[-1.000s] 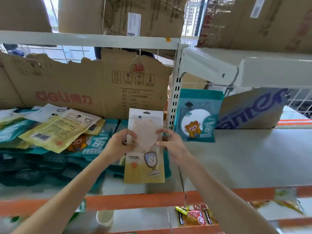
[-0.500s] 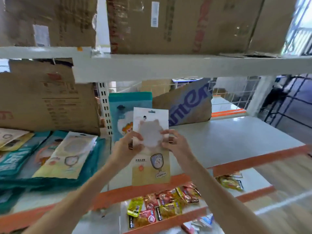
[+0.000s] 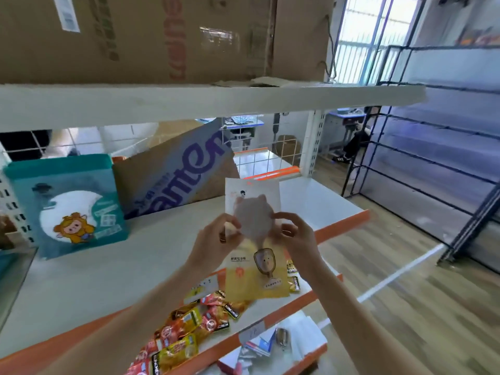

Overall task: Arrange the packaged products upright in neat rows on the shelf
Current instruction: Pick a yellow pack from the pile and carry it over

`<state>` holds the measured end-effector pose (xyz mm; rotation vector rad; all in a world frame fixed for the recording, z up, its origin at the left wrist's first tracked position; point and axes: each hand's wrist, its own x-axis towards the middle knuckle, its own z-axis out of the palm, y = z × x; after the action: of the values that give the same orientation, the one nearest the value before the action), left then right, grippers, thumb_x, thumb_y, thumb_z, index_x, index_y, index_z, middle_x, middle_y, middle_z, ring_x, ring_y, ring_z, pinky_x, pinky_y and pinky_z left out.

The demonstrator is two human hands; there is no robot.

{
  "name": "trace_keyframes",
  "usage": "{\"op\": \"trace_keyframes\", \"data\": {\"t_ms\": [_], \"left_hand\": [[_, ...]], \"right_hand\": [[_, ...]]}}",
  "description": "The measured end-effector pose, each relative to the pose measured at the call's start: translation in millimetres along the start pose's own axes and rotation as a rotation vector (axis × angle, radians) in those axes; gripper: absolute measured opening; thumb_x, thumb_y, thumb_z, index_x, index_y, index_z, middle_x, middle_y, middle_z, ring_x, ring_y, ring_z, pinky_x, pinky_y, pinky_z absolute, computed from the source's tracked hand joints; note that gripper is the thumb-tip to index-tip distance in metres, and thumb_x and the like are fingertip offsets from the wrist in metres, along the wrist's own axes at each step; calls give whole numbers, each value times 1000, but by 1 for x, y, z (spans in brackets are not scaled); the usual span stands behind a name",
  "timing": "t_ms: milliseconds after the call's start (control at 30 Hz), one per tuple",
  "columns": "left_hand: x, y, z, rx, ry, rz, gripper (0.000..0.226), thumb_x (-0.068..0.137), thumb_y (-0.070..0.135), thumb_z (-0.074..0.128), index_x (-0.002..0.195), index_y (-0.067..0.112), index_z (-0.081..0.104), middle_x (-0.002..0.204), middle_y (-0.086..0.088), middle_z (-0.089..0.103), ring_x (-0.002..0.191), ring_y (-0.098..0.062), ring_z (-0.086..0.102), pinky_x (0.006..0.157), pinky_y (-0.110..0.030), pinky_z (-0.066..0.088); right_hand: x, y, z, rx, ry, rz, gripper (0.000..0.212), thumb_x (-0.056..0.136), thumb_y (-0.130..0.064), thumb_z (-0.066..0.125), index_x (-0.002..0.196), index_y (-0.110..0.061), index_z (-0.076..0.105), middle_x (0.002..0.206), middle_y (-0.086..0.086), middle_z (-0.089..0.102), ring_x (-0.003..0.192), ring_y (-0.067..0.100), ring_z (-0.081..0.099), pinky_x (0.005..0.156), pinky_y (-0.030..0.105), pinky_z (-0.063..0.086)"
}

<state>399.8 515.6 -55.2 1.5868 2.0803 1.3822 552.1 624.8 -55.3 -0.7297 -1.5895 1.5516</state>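
Packet (image 3: pixel 254 234) held upright, long axis vertical, pinched at mid-height between left hand (image 3: pixel 213 239) and right hand (image 3: pixel 295 236), fingers curled on both edges. Shelf (image 3: pixel 108 266) lies beyond and below fingers; teal packet (image 3: pixel 67 204) stood far left. Both hands equally near.

1. The small print on the yellow and white packet (image 3: pixel 254 255) is too small to be read.
2. The packet's side edges are covered by the left hand (image 3: pixel 216 239) and right hand (image 3: pixel 295 236).
3. The teal bag (image 3: pixel 67 204) is blurred.
4. The cardboard box (image 3: pixel 151 36) above is cut off by the top edge.
5. The snack wrappers (image 3: pixel 189 328) below are partly hidden by the arms.
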Motion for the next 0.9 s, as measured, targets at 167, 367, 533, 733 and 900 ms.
{"op": "trace_keyframes", "data": {"t_ms": [167, 367, 533, 733, 900], "left_hand": [[31, -1, 43, -52, -49, -17, 14, 84, 18, 67, 91, 23, 55, 67, -2, 64, 50, -2, 52, 49, -13, 39], [90, -7, 88, -89, -32, 3, 16, 82, 15, 69, 88, 22, 56, 64, -1, 63, 52, -2, 53, 51, -14, 37], [152, -17, 122, -89, 65, 5, 17, 81, 17, 71, 89, 23, 57, 67, -5, 64, 62, -18, 63, 57, -24, 47], [218, -25, 155, -93, 180, 35, 17, 82, 12, 69, 95, 11, 59, 72, 5, 64, 64, -12, 64, 56, -15, 49], [234, -37, 181, -14, 289, 86, 18, 79, 11, 71, 94, 7, 61, 74, 7, 65, 62, 3, 61, 53, -5, 40]], "right_hand": [[21, 11, -40, 46, 54, -1, 33, 75, 12, 66, 96, -14, 65, 75, 18, 62, 63, 20, 54, 58, 27, 46], [84, 26, -80, 40, 67, 2, 37, 75, 16, 63, 94, -15, 65, 75, 20, 59, 69, 25, 52, 65, 33, 45], [159, 29, -110, -71, -1, -19, 44, 74, 19, 60, 92, -21, 64, 76, 5, 66, 72, 22, 59, 67, 33, 52], [238, 25, -139, -452, -67, -167, 46, 73, 12, 66, 96, -29, 62, 89, -2, 67, 74, 18, 60, 68, 33, 51], [274, 38, -152, -527, -102, -199, 44, 76, 10, 65, 97, -29, 63, 93, 1, 67, 61, 16, 53, 63, 33, 51]]}}
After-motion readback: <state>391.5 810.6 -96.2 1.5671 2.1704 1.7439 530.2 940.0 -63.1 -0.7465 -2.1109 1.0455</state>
